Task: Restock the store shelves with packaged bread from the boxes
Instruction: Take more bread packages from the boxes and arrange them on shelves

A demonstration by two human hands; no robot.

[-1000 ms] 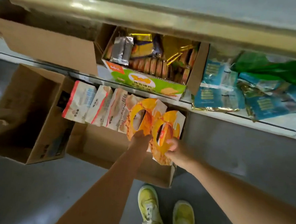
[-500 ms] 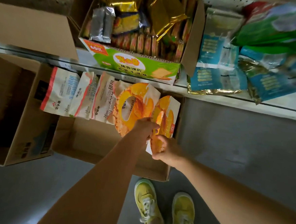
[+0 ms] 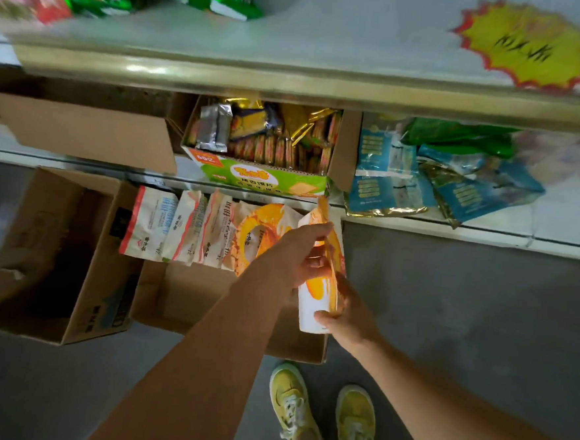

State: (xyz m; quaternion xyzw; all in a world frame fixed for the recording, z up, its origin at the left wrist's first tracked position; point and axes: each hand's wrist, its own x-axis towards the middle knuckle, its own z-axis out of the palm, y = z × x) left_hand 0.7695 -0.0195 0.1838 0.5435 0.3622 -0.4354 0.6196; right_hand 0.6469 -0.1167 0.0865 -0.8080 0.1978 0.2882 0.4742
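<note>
An open cardboard box (image 3: 180, 301) on the floor holds a row of upright bread packs: several white-and-red packs (image 3: 178, 229) at the left and an orange ring-printed pack (image 3: 260, 231) beside them. At the row's right end, both hands grip one orange-and-white bread pack (image 3: 318, 290), turned edge-on above the box. My left hand (image 3: 296, 258) clasps its upper left side. My right hand (image 3: 347, 309) holds its lower right corner, thumb across the white bottom edge.
An empty brown box (image 3: 46, 254) stands to the left on the grey floor. The low shelf (image 3: 556, 224) carries a green biscuit carton (image 3: 260, 176), blue snack bags (image 3: 394, 179) and a plain carton (image 3: 82, 129). An upper shelf edge (image 3: 291, 86) overhangs. My yellow shoes (image 3: 323, 414) are below.
The view has tilted up, bringing the upper shelf in. The rightmost orange pack has been turned edge-on and lifted a little; my left hand has shifted from the neighbouring pack onto it.
</note>
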